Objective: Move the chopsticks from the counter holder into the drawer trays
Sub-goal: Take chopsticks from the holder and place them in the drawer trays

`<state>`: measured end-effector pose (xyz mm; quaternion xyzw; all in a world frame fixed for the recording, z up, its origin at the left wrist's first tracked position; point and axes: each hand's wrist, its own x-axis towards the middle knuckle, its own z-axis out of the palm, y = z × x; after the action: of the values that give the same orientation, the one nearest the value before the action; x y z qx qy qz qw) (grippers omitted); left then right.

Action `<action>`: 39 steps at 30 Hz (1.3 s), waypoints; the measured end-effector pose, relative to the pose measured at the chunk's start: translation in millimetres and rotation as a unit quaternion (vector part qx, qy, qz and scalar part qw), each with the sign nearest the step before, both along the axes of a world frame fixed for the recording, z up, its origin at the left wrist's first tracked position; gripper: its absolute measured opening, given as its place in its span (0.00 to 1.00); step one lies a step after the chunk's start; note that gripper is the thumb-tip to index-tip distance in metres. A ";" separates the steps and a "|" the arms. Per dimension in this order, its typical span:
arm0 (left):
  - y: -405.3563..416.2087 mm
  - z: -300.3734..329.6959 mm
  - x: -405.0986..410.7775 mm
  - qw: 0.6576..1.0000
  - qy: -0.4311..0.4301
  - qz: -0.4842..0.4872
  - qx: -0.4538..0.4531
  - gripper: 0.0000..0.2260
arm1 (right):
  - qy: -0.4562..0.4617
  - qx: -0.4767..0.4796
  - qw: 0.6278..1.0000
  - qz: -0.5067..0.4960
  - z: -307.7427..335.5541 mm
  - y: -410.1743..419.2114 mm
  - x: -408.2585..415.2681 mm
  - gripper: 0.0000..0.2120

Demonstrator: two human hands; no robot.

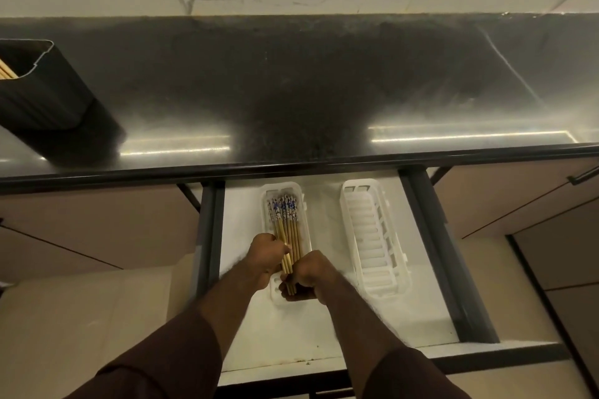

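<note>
Both my hands are down in the open drawer (233, 317), over the left white tray (269, 204), and the bundle of chopsticks (289, 230) lies in that tray with its long axis running straight away from me: patterned blue-and-white tops at the far end under the worktop (291, 91) edge, plain bamboo tips at the near end by my knuckles. My left hand (267, 256) has its grip curled onto the left flank of the bundle about midway along, fingers touching the sticks. My right hand (306, 278) is curled round the near tips at the tray's near end, so this grip is closed on the chopsticks; how tightly, I cannot tell. The right hand is the nearer one to the ends, so I judge it is the one to square the tips against the tray wall while the left keeps the sticks from fanning sideways. The second white tray (372, 236) lies just to the right, parallel and holding nothing. Well apart, up on the worktop at far left, the dark ribbed holder (45, 97) has more bamboo sticks in it, so more trips seem due.
</note>
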<state>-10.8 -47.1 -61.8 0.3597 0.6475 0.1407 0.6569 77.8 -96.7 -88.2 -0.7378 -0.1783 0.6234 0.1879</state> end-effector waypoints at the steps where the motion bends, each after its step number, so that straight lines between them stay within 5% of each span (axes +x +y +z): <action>1: 0.2 -1.1 -0.1 1.000 0.004 0.001 0.004 0.07 | 0.002 -0.002 1.000 0.000 -1.6 0.6 0.3 0.17; 11: 0.7 -6.0 3.0 0.999 0.043 -0.010 0.022 0.11 | -0.001 -0.011 1.000 0.000 -1.1 9.7 -3.3 0.11; 23: -0.1 -3.8 7.7 0.995 0.073 -0.046 0.040 0.12 | -0.201 0.038 0.962 0.181 -13.2 9.8 -22.7 0.17; 39: -6.0 -1.6 7.9 1.000 0.022 -0.004 -0.016 0.14 | -0.284 0.082 0.934 0.201 -4.1 3.7 -18.2 0.17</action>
<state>-2.9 -53.1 -63.4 0.3546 0.6625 0.1194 0.6489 59.7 -93.1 -92.4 -0.8147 -0.4194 0.3959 0.0598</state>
